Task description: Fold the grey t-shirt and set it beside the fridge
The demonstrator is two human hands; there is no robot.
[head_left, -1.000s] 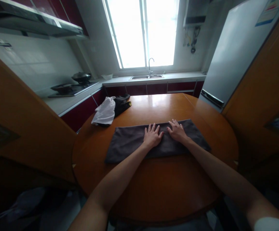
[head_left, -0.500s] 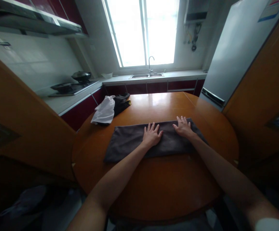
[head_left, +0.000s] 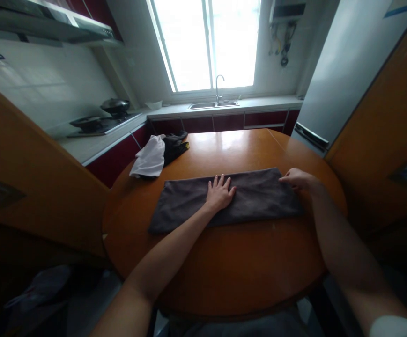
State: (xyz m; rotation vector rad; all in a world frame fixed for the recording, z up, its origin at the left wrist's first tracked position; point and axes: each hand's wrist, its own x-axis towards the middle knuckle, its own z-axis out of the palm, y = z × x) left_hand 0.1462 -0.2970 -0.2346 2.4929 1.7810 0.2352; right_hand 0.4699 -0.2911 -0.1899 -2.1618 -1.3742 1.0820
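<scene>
A dark grey folded cloth [head_left: 252, 196] lies as a long flat strip across the wooden table. Its exact kind I cannot make out. My left hand [head_left: 220, 193] rests flat on the middle of the cloth, fingers spread. At the cloth's right end is my right hand [head_left: 298, 179], with its fingers curled in and the fingertips closed at the edge near the far right corner. The undersides of the right fingers are partly hidden.
The cloth lies on an oval wooden table [head_left: 238, 267]. At its far left is a heap of clothing, a white piece [head_left: 150, 157] beside a black piece [head_left: 174, 146]. Beyond are a sink [head_left: 212, 105], a stove with pans [head_left: 114, 106] and a fridge [head_left: 324, 79].
My right hand has moved right, from lying flat on the cloth to its right edge, and its fingers have curled in. My left hand stays in place. The camera view has shifted slightly.
</scene>
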